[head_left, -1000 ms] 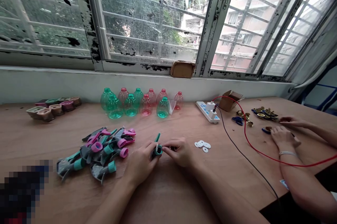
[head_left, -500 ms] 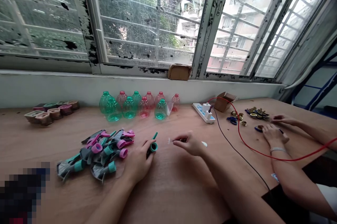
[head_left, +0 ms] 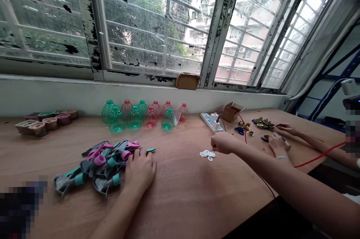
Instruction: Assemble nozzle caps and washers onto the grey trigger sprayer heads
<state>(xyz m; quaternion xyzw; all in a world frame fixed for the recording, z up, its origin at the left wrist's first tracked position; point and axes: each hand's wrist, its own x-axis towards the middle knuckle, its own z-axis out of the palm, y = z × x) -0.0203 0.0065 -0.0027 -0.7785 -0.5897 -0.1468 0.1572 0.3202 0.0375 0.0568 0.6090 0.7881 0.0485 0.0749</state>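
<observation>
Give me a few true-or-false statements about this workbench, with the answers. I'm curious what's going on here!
1. The person's left hand rests on a pile of plastic trigger spray heads. True.
2. The person's right hand holds a screwdriver. False: no screwdriver shows; the hand is beside a small heap of white washers.
3. Green and pink plastic bottles stand upright at the back of the table. True.
4. The power strip sits on the windowsill. False: it lies on the wooden table.
</observation>
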